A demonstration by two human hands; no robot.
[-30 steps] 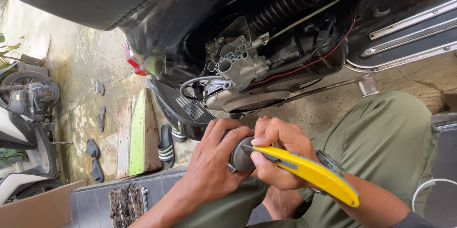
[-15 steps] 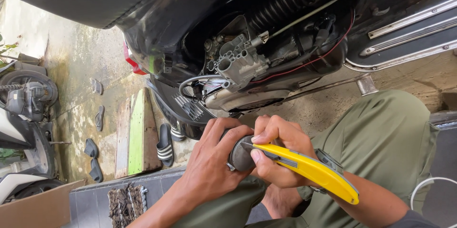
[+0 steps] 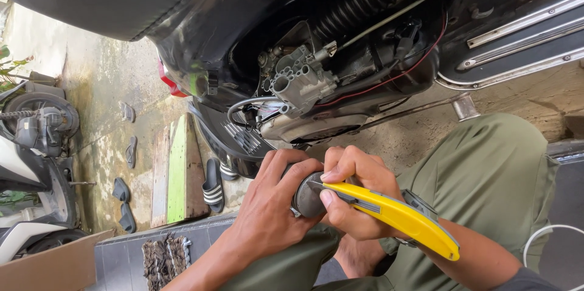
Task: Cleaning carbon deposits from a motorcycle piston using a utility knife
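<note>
My left hand (image 3: 274, 206) wraps around a small dark round part (image 3: 308, 197), holding it in front of my knee. My right hand (image 3: 353, 190) grips a yellow utility knife (image 3: 395, 215), its blade tip resting against the round part. Both hands sit just below the open engine bay of a black scooter (image 3: 316, 78), where a grey metal carburettor-like casting (image 3: 298, 81), a coil spring (image 3: 353, 8) and a red wire (image 3: 389, 78) are exposed. My olive-green trouser leg (image 3: 486, 175) is under the right forearm.
Another scooter's rear wheel and engine (image 3: 39, 127) stands at the left. Several sandals (image 3: 213, 184) lie on the concrete floor beside a green plank (image 3: 177, 169). A cardboard box (image 3: 48, 266) is at the bottom left, a woven mat (image 3: 161, 254) near it.
Both hands stay together on the round part with the knife; the view shifts only slightly.
</note>
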